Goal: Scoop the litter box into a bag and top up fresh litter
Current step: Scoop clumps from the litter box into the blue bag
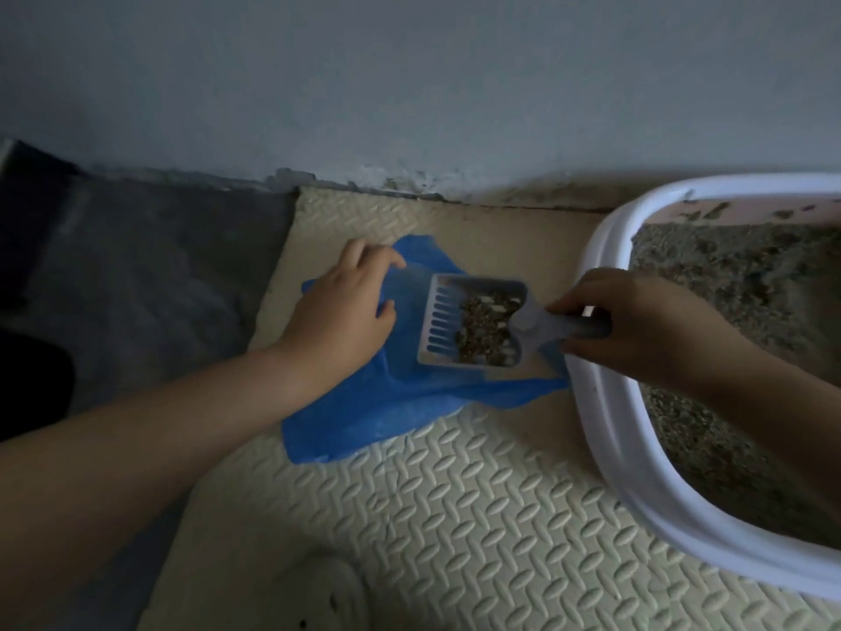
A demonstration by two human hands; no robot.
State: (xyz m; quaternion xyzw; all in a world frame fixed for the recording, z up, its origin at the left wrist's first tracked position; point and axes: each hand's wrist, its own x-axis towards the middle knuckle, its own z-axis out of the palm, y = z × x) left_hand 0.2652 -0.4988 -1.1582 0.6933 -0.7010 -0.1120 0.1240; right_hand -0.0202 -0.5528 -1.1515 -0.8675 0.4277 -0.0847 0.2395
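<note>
A blue plastic bag [387, 403] lies on the cream foam mat. My left hand [346, 307] grips the bag's upper edge and holds its mouth open. My right hand [637, 325] grips the handle of a grey slotted scoop [473, 321]. The scoop hovers level over the bag's opening and carries a clump of brownish litter. To the right stands the white-rimmed litter box [605, 403], filled with grey-brown litter [728, 275]; my right forearm crosses over it.
The embossed foam mat [455, 516] covers the floor up to the grey wall [409, 84]. A dark grey rug or floor patch [136, 275] lies to the left. A pale perforated slipper [318, 594] shows at the bottom edge.
</note>
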